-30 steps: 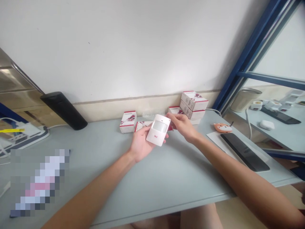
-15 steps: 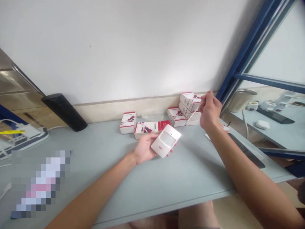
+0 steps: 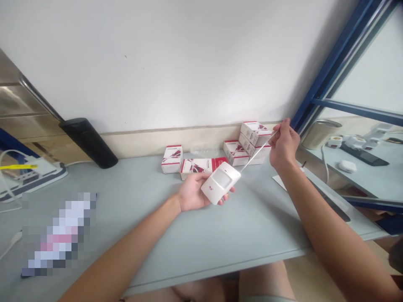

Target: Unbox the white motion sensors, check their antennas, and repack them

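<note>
My left hand (image 3: 190, 193) is closed around a white motion sensor (image 3: 221, 183) with a frosted window and a small red mark, held tilted above the grey table (image 3: 220, 235). A thin metal antenna (image 3: 258, 152) runs from the sensor's top corner up and to the right. My right hand (image 3: 283, 144) pinches the antenna's far tip, up near the stacked boxes.
Several white and red boxes (image 3: 233, 153) sit along the wall, two stacked at the right. A black cylinder (image 3: 88, 142) leans at the back left. A dark phone on paper (image 3: 330, 201) lies right, partly behind my forearm. A blue frame (image 3: 324, 71) borders a neighbouring desk.
My right hand left the sensor's top and drew the antenna out up and to the right. The left hand tilted the sensor and moved it slightly right.
</note>
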The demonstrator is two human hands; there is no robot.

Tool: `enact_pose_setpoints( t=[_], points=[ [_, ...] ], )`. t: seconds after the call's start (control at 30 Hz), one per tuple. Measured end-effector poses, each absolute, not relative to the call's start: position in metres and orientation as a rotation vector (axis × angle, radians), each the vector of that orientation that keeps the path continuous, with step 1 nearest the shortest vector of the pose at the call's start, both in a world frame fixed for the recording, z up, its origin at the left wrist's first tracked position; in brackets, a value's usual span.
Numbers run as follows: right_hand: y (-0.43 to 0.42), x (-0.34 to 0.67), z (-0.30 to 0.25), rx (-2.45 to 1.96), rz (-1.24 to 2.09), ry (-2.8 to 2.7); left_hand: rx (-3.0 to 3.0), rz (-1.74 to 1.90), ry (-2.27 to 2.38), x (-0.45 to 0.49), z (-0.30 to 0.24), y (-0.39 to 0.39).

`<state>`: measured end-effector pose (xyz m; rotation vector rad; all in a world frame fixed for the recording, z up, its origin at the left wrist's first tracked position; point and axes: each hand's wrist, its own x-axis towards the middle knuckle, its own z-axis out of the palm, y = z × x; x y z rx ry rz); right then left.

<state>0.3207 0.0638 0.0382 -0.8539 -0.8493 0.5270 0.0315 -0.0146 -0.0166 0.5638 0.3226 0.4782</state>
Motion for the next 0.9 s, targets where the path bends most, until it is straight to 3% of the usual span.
enact_pose_setpoints(
  t=[0.9],
  points=[
    [0.084, 0.363, 0.023, -1.019, 0.292, -0.679, 0.721, 0.484, 0.409, 0.028, -0.025, -0.012]
  ],
)
